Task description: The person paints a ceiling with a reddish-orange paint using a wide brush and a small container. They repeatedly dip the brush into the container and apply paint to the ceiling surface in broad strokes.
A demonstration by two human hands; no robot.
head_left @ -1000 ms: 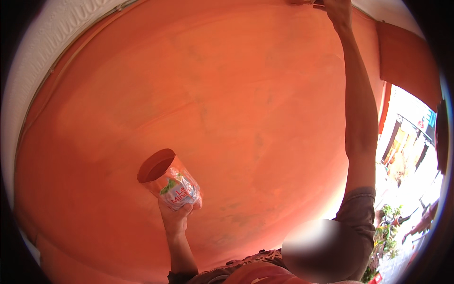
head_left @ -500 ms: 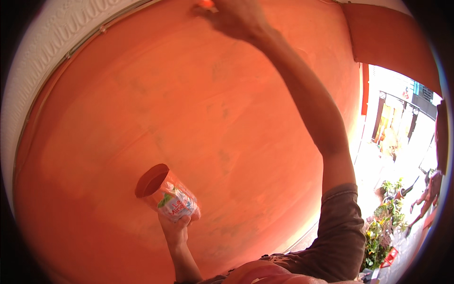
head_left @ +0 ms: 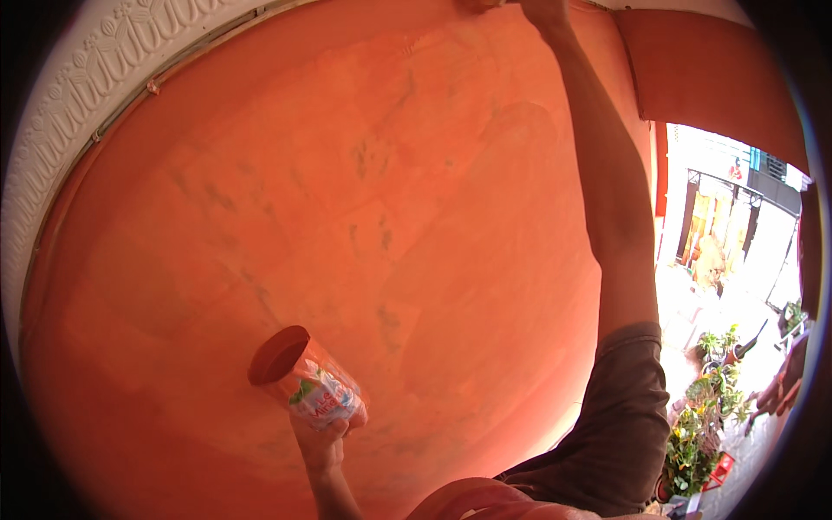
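Note:
My left hand (head_left: 319, 444) is closed around a cut-off clear plastic bottle (head_left: 334, 394) with a printed label. The bottle is tilted, its wide cut mouth turned up and to the left, and its inside is coated reddish orange like paint. My right arm is stretched high up the orange wall (head_left: 286, 217). At the top edge of the picture my right hand (head_left: 544, 10) is partly cut off and its fingers look bent. Whatever it may hold is too hidden to name. The wall shows darker grey-green patches and uneven orange shades.
A white moulded ceiling border (head_left: 82, 113) curves along the upper left, with a thin cable or pipe (head_left: 154, 87) beneath it. On the right is a bright opening with potted plants (head_left: 706, 416), a red-framed object (head_left: 719, 472) and a gate (head_left: 724, 204) farther off.
My right hand has moved right and higher, partly out of the picture, and the arm has straightened. My left hand with the bottle sits slightly lower in view.

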